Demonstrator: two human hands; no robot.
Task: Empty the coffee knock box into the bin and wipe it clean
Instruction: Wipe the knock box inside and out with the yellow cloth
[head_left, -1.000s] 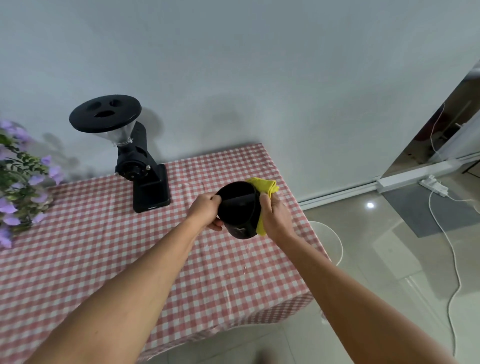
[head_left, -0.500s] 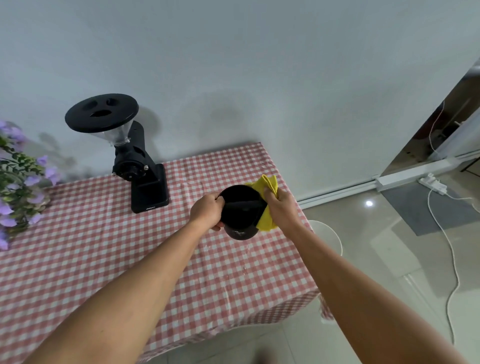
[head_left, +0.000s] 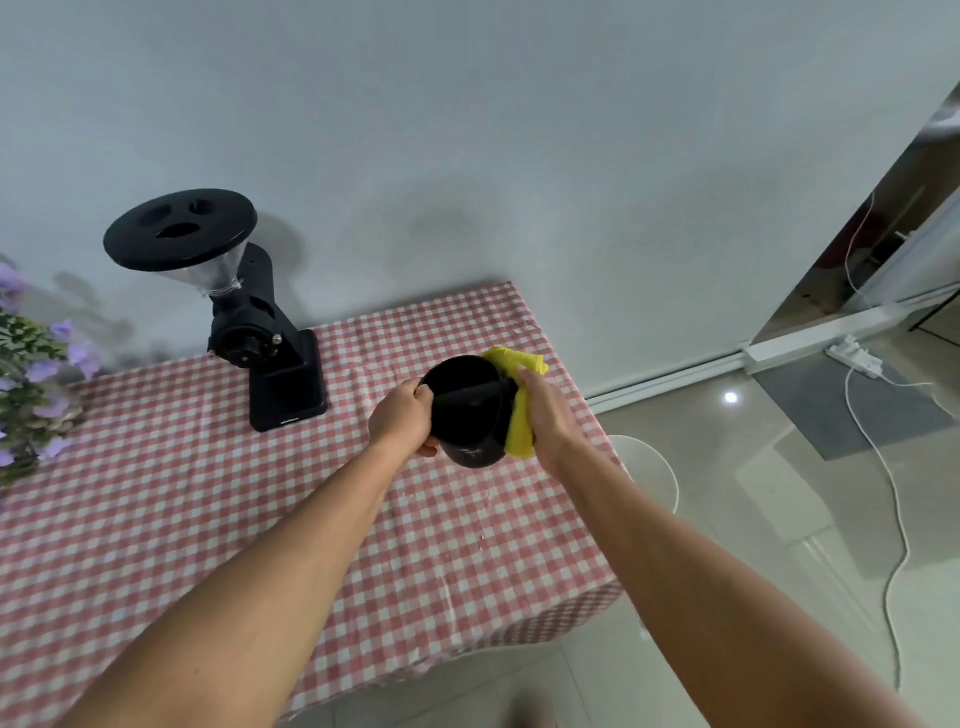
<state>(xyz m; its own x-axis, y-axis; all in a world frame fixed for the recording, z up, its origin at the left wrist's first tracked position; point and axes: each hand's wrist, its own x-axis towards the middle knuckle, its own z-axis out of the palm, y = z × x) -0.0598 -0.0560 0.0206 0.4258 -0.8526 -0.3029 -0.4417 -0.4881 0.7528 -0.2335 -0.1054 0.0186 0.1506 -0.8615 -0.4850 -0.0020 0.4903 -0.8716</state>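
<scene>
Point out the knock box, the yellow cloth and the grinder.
knock box (head_left: 470, 415): head view, on its dark inside wall.
yellow cloth (head_left: 519, 434): head view, on the fold beside the box.
grinder (head_left: 283, 387): head view, on its black base.

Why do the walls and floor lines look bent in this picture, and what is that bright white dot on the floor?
Head view: a wide-angle lens bows straight lines, such as the white skirting rail. The dot is probably a lamp reflected in the glossy floor tiles. Light is soft; the coffee grinder casts a faint shadow on the wall. The knock box interior reads as plain black.
</scene>
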